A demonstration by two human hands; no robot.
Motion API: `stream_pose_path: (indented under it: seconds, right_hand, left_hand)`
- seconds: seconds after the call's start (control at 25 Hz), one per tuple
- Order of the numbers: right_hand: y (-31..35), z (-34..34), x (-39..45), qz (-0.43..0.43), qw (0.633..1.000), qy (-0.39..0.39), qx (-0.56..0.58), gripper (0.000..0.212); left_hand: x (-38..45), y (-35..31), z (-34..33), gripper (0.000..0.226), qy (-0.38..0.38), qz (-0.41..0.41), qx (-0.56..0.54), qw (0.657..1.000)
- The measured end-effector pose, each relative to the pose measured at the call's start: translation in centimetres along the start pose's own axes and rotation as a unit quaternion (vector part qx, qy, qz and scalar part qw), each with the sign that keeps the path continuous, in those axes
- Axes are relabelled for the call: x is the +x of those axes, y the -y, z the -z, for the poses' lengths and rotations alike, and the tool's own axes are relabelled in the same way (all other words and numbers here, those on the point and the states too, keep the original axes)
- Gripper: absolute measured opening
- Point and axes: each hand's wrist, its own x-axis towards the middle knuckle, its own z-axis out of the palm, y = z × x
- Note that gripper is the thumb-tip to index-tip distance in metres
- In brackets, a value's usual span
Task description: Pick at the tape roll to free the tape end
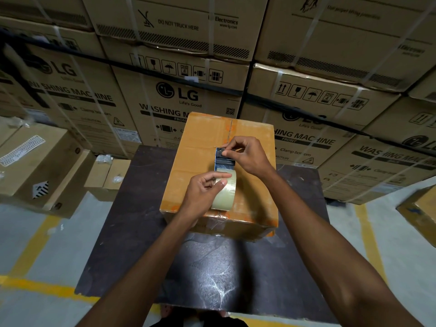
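Clear tape roll [225, 190] sits gripped in the left hand [204, 187]; right hand [245, 154] pinches the dispenser head [223, 156]. Best kept centred over the carton [200, 147] seam.

One box [212, 147], one tape roll [225, 192], perhaps.

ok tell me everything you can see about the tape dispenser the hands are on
The tape dispenser lies along the top of the orange-brown cardboard box, over its centre seam. It carries a roll of clear, yellowish tape at the near end and a dark, bluish head at the far end. The left hand grips the roll, thumb across its side. The right hand pinches at the head with its fingertips. Whether any tape is already stuck down cannot be told.
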Motion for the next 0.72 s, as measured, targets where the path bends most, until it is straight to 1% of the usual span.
stream_pose_path:
  seconds: [0.28, 0.44, 0.56, 0.64, 0.72]
  right_hand:
    - [-0.5, 0.7, 1.1, 0.011, 0.999, 0.048, -0.004, 0.01]
    - [-0.3, 1.4, 1.9, 0.001, 0.999, 0.034, 0.024, 0.016]
    - [0.1, 1.5, 2.6, -0.008, 0.998, 0.061, 0.021, 0.018]
    - [0.3, 1.7, 2.9, -0.017, 0.998, 0.057, 0.021, 0.02]
    - [0.5, 2.0, 3.1, -0.029, 0.998, 0.052, 0.028, 0.021]
  left_hand:
    - [-0.5, 1.2, -0.2, 0.021, 0.001, -0.075, 0.049, 0.996]
    - [-1.3, 2.8, 0.4, 0.023, 0.013, -0.102, 0.056, 0.993]
    - [-1.3, 2.7, 0.7, 0.029, 0.028, -0.097, 0.052, 0.994]
    - [-1.1, 2.2, 0.4, 0.031, 0.039, -0.086, 0.042, 0.995]
    - [-0.3, 1.2, -0.1, 0.032, 0.026, -0.067, 0.025, 0.997]
